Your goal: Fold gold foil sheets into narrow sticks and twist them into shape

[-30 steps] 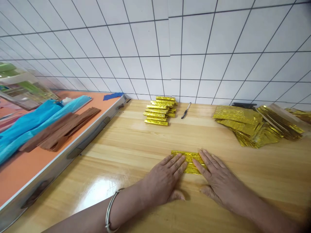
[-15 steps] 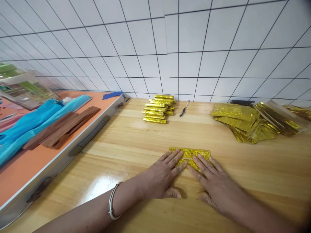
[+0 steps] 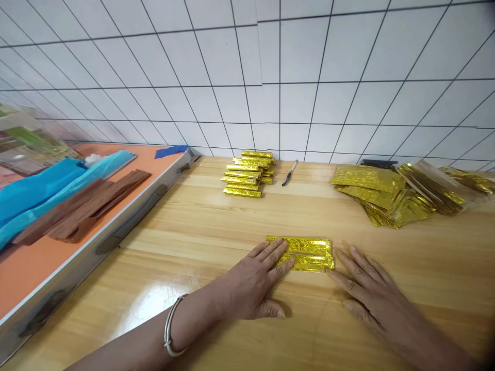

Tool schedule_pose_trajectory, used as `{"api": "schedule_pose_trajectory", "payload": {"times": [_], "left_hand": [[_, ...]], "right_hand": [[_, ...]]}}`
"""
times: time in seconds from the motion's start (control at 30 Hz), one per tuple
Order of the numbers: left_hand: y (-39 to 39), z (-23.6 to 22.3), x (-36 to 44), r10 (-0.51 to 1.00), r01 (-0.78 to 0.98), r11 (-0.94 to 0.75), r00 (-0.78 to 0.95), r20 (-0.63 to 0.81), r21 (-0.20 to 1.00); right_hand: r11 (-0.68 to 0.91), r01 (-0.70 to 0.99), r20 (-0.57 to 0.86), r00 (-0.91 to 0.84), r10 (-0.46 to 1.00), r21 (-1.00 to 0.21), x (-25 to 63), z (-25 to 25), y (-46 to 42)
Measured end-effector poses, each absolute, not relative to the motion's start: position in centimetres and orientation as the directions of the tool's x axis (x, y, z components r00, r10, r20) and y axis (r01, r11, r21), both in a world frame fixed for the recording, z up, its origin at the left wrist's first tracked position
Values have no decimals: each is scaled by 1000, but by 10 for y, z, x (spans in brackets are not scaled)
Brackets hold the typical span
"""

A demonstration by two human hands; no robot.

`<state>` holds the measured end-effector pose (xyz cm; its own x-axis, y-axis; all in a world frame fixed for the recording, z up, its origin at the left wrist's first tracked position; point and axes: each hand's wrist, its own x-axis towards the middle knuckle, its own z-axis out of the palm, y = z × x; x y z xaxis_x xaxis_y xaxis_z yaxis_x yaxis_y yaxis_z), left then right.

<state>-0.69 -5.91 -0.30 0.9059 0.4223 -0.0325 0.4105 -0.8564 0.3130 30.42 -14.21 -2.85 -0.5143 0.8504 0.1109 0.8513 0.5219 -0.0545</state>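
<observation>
A folded sheet of shiny gold foil paper (image 3: 309, 247) lies flat on the wooden table, with fold lines running along its length. My left hand (image 3: 255, 281), a silver bangle at its wrist, presses the sheet's left end with fingers laid flat. At the sheet's right end is my right hand (image 3: 373, 291), fingers spread and holding nothing; its index fingertip is at or just beside the lower right corner. Farther back sits a stack of narrow folded gold strips (image 3: 247, 175). Loose gold foil sheets (image 3: 371, 185) are heaped at the back right.
A pen (image 3: 290, 173) lies near the tiled wall (image 3: 301, 56). To the left, an orange-topped raised surface (image 3: 93, 257) holds brown crepe paper (image 3: 100, 206), blue crepe paper (image 3: 42, 185) and a clear container (image 3: 31, 139). A black object (image 3: 379, 163) rests behind the foil heap.
My right hand has slid right, off the gold foil sheet, uncovering its right half. My left hand stays on the left end. The whole view has shifted slightly.
</observation>
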Motion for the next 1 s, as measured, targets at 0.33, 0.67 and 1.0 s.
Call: {"api": "schedule_pose_trajectory", "payload": {"times": [0.33,0.67,1.0], "left_hand": [[-62,0,-4,438,435,-842,896,-67,318],[-57,1,-21,439,436,-829,895,-76,350],[-56,19,4,575,557,-781,818,-24,282]], "right_hand": [[553,822,112,-542,833,-134,235,3,-129],[539,842,78,-538,839,8,236,-28,-101],[544,837,129,-547,827,57,238,-38,-102]]}}
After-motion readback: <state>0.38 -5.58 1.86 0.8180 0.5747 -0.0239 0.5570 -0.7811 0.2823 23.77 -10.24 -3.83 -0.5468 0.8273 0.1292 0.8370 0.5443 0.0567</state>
